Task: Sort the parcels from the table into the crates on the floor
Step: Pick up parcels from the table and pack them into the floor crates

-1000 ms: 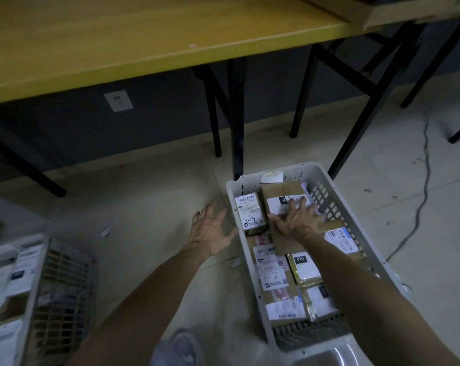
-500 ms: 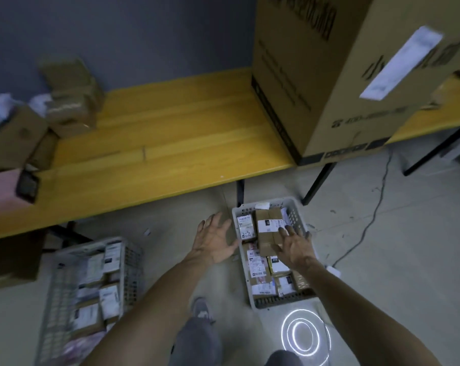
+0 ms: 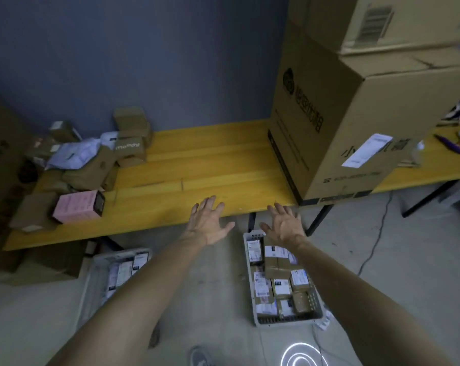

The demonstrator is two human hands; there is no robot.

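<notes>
My left hand (image 3: 209,223) and my right hand (image 3: 284,225) are both empty with fingers spread, raised in front of the front edge of the yellow table (image 3: 205,165). A heap of brown and white parcels (image 3: 91,159) lies at the table's left end, with a pink box (image 3: 77,210) nearest the front edge. Below my right hand, a white crate (image 3: 252,294) on the floor is packed with several labelled parcels. A second crate (image 3: 91,283) with parcels sits on the floor at left, partly behind my left forearm.
Two big stacked cardboard boxes (image 3: 355,122) fill the table's right part. Black table legs (image 3: 316,220) stand behind the right crate. A cable (image 3: 379,233) runs over the floor at right. A brown carton (image 3: 49,262) sits under the table at left.
My right hand let go of the parcel in the right crate. Both hands rose from crate level to the table's edge, and the view lifted from the floor to the tabletop.
</notes>
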